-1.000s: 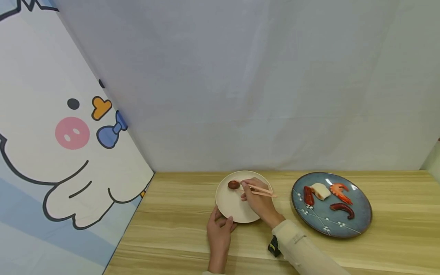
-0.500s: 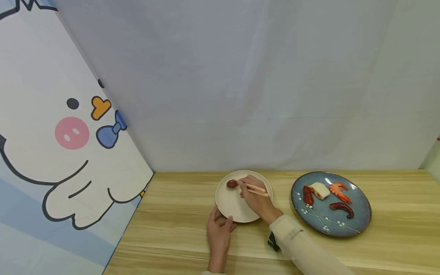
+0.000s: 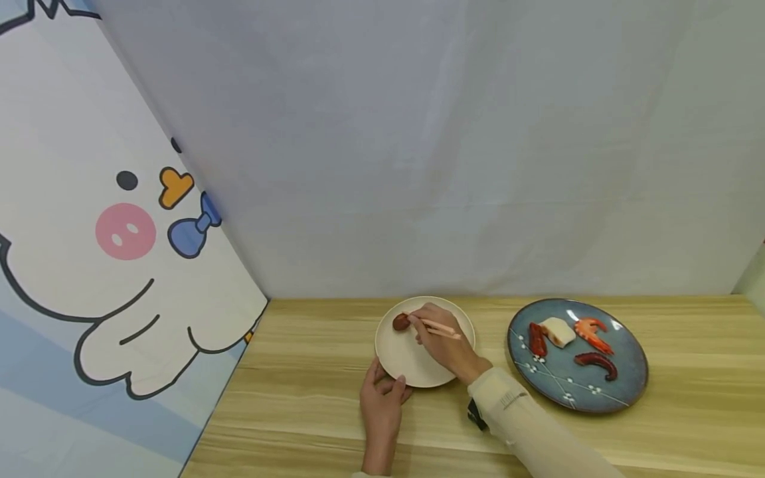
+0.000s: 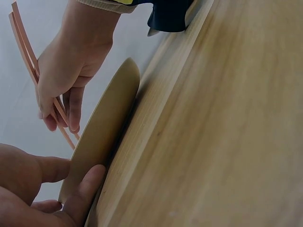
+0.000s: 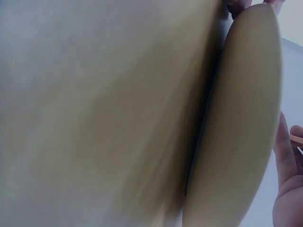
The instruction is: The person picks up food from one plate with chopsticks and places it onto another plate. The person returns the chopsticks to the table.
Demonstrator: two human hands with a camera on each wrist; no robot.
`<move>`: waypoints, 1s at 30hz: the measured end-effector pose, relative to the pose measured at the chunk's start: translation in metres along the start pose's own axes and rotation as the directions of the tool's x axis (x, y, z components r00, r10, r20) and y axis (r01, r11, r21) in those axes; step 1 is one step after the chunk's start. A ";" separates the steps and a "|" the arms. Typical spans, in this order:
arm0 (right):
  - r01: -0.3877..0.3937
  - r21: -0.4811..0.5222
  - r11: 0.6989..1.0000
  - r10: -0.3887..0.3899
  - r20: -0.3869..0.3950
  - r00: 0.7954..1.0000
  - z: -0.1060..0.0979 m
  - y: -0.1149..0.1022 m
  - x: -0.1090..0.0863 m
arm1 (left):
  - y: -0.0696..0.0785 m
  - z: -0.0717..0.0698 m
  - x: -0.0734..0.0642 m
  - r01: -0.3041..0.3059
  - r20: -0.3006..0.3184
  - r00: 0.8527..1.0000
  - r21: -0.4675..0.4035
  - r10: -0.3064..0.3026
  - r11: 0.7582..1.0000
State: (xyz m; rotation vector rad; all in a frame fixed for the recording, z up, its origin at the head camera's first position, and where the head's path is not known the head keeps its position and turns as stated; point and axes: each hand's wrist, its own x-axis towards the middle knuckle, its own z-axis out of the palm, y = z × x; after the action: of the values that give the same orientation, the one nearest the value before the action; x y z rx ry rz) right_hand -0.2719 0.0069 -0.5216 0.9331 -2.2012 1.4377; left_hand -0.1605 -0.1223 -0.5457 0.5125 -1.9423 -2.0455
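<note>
My right hand (image 3: 445, 345) grips a pair of pink chopsticks (image 3: 441, 327) over a cream plate (image 3: 409, 365). Their tips are at a glossy, dark reddish-brown oval food piece (image 3: 401, 322) on the plate's upper left; whether they pinch it or only touch it, I cannot tell. At the plate's near-left rim, my left hand (image 3: 381, 406) holds the edge between thumb and fingers. In the left wrist view, its thumb (image 4: 90, 189) lies against the plate's outer side. The right wrist view shows mostly the plate's side (image 5: 241, 113), with part of the right hand (image 5: 289, 184) beyond.
To the right, a blue-grey plate (image 3: 558, 392) bears a shrimp (image 3: 592, 334), a curled dark red tentacle piece (image 3: 597, 362), a white piece (image 3: 558, 331) and a red piece (image 3: 536, 340). The wooden table (image 3: 299, 385) meets a pale curtain (image 3: 454, 166) behind.
My right hand and the chopsticks have shifted slightly left. The reddish-brown food piece has slid a little left on the cream plate. My left hand has stayed at the rim.
</note>
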 end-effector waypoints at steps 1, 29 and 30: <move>0.012 -0.002 1.000 -0.012 0.008 1.000 0.000 0.000 0.001 | 0.000 0.000 0.000 0.001 0.000 1.000 0.001 -0.001 1.000; 0.123 -0.028 0.992 -0.120 0.081 0.989 0.007 0.002 0.009 | -0.004 0.000 0.003 0.002 -0.006 1.000 0.000 -0.002 1.000; 0.105 -0.021 0.994 -0.103 0.071 0.992 0.007 0.003 0.009 | -0.004 0.000 0.003 0.004 -0.005 1.000 0.000 -0.004 1.000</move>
State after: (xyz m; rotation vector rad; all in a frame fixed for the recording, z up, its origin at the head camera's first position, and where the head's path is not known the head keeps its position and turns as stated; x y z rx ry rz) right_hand -0.2796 -0.0016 -0.5211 1.0887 -2.1796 1.3464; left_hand -0.1630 -0.1234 -0.5499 0.5205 -1.9401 -2.0449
